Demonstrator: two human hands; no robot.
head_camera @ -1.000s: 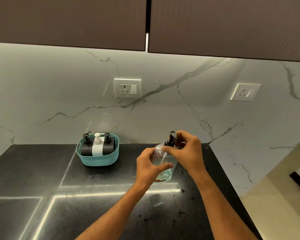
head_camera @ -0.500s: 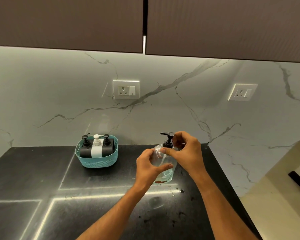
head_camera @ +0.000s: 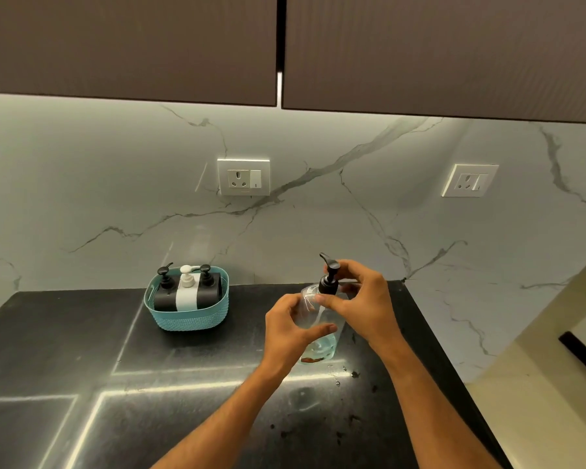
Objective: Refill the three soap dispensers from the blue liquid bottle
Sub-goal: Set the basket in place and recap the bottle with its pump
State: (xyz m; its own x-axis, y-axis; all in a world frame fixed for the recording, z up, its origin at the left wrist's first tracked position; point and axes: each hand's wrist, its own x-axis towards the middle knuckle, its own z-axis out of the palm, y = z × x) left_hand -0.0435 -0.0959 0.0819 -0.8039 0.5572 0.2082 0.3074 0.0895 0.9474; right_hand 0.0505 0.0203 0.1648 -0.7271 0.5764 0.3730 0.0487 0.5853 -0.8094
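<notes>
A clear bottle (head_camera: 322, 346) with a little blue liquid at its bottom stands on the black counter (head_camera: 190, 384). My left hand (head_camera: 290, 328) grips its body from the left. My right hand (head_camera: 362, 299) pinches the collar of its black pump top (head_camera: 329, 279), whose nozzle points up and to the left. Three soap dispensers stand in a teal basket (head_camera: 186, 319) at the back left: a black dispenser (head_camera: 164, 292), a white dispenser (head_camera: 186, 289) and another black dispenser (head_camera: 208, 287).
The counter's right edge runs diagonally past my right forearm, with a drop to the floor beyond. Small drops and specks lie on the counter near the bottle's base (head_camera: 345, 374). Two wall sockets (head_camera: 243, 177) (head_camera: 470, 180) sit on the marble backsplash under brown cabinets.
The pump top has turned: its nozzle swung from pointing away, to the left, to up-left now. Both hands stay on the bottle in the same spot.
</notes>
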